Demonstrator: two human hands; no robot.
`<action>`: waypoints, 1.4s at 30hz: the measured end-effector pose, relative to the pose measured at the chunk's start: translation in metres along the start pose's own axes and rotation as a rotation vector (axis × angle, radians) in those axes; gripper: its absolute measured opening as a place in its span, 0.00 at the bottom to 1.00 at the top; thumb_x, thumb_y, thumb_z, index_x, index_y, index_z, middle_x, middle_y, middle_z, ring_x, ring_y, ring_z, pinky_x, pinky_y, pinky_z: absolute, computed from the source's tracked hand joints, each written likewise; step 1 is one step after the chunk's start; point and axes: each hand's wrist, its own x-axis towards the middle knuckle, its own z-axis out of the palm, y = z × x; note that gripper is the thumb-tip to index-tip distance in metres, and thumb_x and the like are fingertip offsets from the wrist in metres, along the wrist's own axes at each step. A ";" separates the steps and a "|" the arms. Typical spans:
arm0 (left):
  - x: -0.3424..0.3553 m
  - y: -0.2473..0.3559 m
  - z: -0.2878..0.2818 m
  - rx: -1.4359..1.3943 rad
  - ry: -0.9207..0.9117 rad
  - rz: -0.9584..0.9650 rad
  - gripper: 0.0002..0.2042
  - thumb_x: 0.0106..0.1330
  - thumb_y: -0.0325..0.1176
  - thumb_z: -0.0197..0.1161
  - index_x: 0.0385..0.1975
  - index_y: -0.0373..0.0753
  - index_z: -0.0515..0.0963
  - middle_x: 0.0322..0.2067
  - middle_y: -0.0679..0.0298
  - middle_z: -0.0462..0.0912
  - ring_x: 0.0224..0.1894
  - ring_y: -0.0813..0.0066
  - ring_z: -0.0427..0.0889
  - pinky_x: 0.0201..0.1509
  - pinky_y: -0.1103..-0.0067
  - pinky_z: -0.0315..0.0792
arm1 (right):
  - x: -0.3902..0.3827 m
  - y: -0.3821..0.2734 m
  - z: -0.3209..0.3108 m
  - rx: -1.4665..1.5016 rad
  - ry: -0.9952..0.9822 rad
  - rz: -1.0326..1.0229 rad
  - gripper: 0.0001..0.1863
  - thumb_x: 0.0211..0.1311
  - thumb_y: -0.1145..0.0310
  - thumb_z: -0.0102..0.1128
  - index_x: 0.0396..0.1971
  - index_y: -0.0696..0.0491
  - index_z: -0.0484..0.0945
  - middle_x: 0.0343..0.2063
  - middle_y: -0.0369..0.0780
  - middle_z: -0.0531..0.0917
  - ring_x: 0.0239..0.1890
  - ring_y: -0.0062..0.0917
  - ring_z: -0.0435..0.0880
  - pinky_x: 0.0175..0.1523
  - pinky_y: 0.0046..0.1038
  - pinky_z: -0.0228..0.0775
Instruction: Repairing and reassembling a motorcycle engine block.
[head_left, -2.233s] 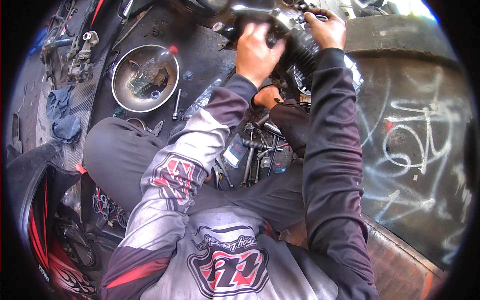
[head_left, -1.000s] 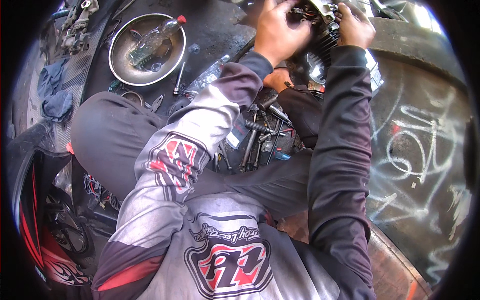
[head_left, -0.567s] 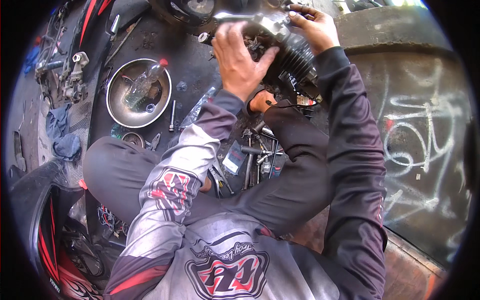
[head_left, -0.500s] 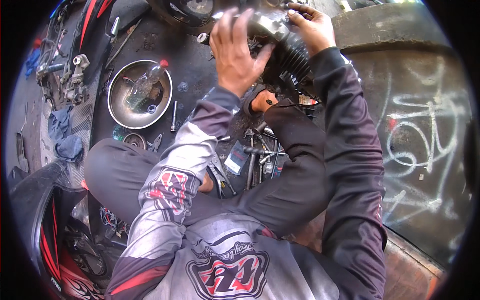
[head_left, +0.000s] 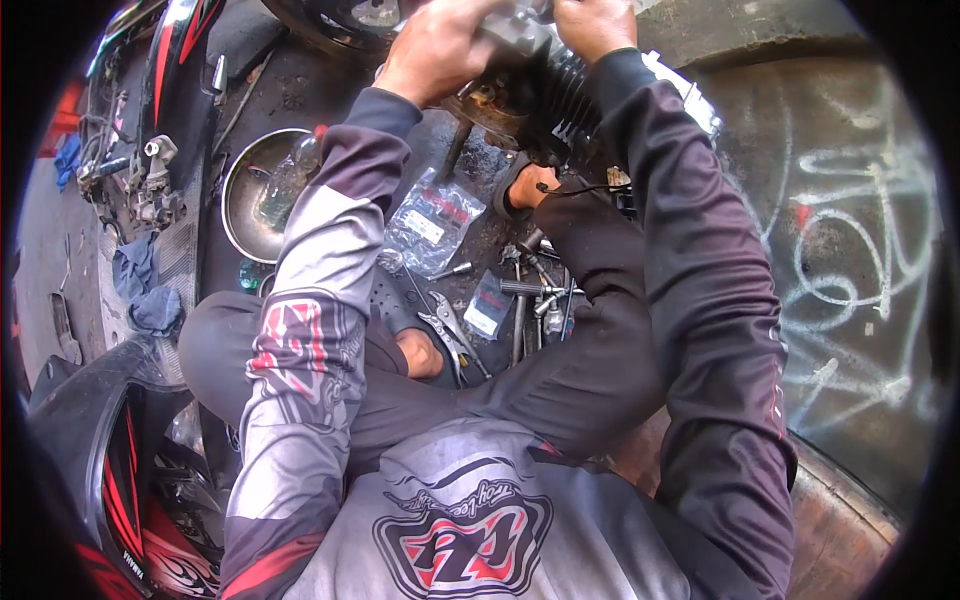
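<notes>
Looking down past the person's grey-and-black shirt, I get the dark trousers first, legs crossed, with a red-and-black panel off to the left. Between the legs lie locking pliers, a small dark packet with a pale label and, just beside it, a cluster of metal tools. Farther up I see a crumpled blue rag at left and a clear plastic bag beyond the pliers. The left sleeve partly covers a round metal bowl with a clear bottle in it. Farthest out, at the top of my view, the finned engine part sits between both hands: left hand at its left, right hand at its right. The top edge crops both, so I cannot tell whether either one's fingers are apart or clamped.
</notes>
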 end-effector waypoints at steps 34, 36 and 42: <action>0.011 -0.024 0.010 -0.296 0.025 0.243 0.19 0.59 0.23 0.64 0.52 0.39 0.81 0.47 0.48 0.85 0.52 0.49 0.84 0.57 0.65 0.76 | 0.014 0.013 -0.043 -0.008 -0.349 0.464 0.10 0.71 0.77 0.59 0.47 0.62 0.85 0.32 0.36 0.85 0.27 0.19 0.81 0.30 0.21 0.73; 0.011 -0.026 0.013 -0.196 0.141 0.313 0.17 0.59 0.25 0.64 0.50 0.38 0.82 0.46 0.48 0.85 0.52 0.50 0.83 0.57 0.65 0.76 | 0.003 -0.002 -0.024 0.105 -0.208 0.439 0.12 0.68 0.79 0.60 0.48 0.62 0.85 0.33 0.37 0.86 0.28 0.21 0.83 0.31 0.22 0.75; 0.019 -0.026 0.008 -0.154 0.001 0.231 0.17 0.58 0.21 0.61 0.47 0.39 0.84 0.43 0.49 0.86 0.48 0.50 0.84 0.54 0.66 0.77 | -0.007 -0.027 -0.015 0.074 -0.172 0.316 0.14 0.65 0.80 0.64 0.50 0.66 0.84 0.36 0.41 0.88 0.33 0.21 0.85 0.38 0.21 0.77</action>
